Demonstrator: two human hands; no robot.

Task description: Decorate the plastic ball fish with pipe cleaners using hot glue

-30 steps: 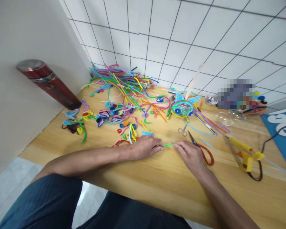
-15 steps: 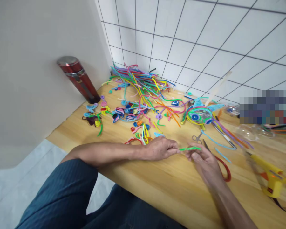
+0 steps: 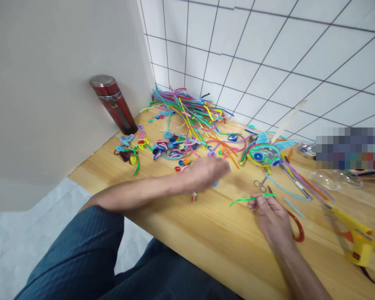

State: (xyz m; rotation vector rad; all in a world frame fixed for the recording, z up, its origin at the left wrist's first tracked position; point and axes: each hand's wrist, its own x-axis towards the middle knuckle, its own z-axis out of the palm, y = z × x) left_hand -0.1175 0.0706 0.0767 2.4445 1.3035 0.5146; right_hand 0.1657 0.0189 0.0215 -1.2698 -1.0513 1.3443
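My right hand pinches a green pipe cleaner between thumb and fingers, its thin end sticking out to the left. Beside and partly under that hand lie red-handled scissors. Small metal scissors rest just beyond it. My left hand is raised over the table, smeared by motion, so its fingers cannot be made out. Near it are curled pipe cleaner pieces in several colours. A fish-like figure with blue eyes and light-blue fins stands farther back.
A heap of pipe cleaners lies against the tiled wall. At the back left stands a red thermos. A yellow glue gun sits on the right, near clear plastic balls. The table's front edge runs above my legs.
My left hand has let go of the green pipe cleaner and moved up, away from my right hand. The right hand still holds the pipe cleaner. The view has shifted slightly.
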